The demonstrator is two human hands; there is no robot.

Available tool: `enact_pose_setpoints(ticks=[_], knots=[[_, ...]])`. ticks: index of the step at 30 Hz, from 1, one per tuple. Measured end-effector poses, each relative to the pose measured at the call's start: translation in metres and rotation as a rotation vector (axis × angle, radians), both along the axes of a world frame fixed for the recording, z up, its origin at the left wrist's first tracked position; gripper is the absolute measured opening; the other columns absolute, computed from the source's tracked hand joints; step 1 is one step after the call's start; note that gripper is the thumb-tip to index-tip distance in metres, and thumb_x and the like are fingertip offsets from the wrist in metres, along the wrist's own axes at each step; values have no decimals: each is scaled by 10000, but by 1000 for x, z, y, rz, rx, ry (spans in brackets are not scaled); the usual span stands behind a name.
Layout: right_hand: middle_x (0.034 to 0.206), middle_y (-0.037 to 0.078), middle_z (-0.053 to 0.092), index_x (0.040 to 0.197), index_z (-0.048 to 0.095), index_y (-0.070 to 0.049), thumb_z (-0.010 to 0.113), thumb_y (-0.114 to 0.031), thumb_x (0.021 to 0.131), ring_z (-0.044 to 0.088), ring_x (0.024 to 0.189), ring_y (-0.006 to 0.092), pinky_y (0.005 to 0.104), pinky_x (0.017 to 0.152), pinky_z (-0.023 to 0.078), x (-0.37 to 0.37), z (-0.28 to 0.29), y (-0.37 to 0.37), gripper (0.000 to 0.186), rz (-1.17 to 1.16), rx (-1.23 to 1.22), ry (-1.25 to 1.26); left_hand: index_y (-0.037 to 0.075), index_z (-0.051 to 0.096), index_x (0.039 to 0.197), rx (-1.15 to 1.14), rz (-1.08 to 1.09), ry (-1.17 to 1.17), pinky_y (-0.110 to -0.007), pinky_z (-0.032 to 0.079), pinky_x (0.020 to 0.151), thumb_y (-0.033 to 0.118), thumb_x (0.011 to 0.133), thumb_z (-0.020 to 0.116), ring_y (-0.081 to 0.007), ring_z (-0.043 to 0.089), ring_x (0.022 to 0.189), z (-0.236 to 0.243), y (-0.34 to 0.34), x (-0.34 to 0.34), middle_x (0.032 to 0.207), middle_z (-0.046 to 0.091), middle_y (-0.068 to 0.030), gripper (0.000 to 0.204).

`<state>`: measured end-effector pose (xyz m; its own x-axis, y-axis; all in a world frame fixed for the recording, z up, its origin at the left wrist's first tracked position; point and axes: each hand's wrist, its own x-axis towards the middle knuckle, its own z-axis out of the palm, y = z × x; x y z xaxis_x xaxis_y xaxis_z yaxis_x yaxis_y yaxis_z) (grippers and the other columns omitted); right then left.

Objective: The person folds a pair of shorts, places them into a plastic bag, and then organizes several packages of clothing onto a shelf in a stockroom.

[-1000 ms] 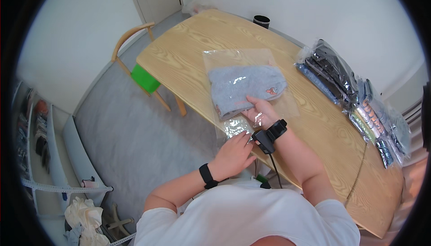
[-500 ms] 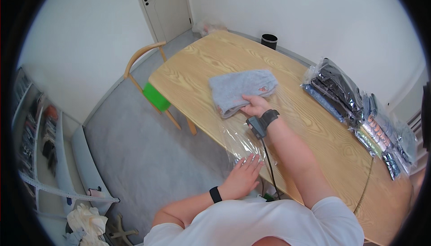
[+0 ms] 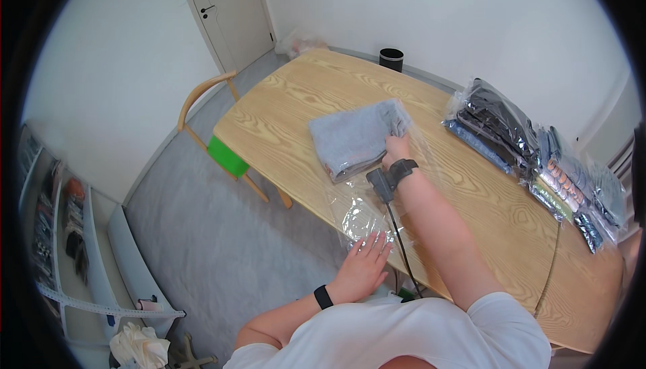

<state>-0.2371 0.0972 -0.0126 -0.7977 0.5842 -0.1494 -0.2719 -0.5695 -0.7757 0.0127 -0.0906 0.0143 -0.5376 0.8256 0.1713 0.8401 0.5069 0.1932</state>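
White walls [image 3: 437,12] (one with a door [image 3: 235,22]), grey floor [image 3: 202,234].

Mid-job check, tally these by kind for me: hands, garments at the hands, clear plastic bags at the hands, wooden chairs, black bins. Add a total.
Left hand plus right hand: 2
Grey folded garment: 1
Clear plastic bag: 1
Wooden chair: 1
Black bin: 1
Total: 6

- Bright, even, diffuse light.
- White glare streaks the clear plastic [image 3: 355,221].
- Soft shadow greys the floor [image 3: 229,254] beside the surface [image 3: 498,214].
- Fisheye edges bend, darkening to black.
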Motion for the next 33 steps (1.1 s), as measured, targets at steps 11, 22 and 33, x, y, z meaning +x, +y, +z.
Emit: enact_pose_setpoints(ticks=[11,22,33], knots=[[1331,194,398,1204,506,-45,563,-138,760,291,1286,372,497,1044,227,57,41,-24,457,207,1901,-379,16,405,1298,5,9,-14,-449,297,1022,302,801,603,-340,340,1268,-2,-3,0,1355,372,-204,606],[1487,108,210,1387,360,-217,403,-513,874,105,1381,330,583,1057,33,9,50,-11,593,239,2066,-807,21,383,1313,15,-22,-2,-446,291,1019,293,788,610,-342,335,1270,-3,-3,8,1356,371,-201,633],[1488,158,145,1411,287,-231,469,-414,875,111,1360,402,631,997,206,84,52,-67,594,714,2058,-673,37,406,1302,47,7,-15,-435,300,1012,272,795,597,-330,348,1259,-6,-7,1,1358,379,-184,590]])
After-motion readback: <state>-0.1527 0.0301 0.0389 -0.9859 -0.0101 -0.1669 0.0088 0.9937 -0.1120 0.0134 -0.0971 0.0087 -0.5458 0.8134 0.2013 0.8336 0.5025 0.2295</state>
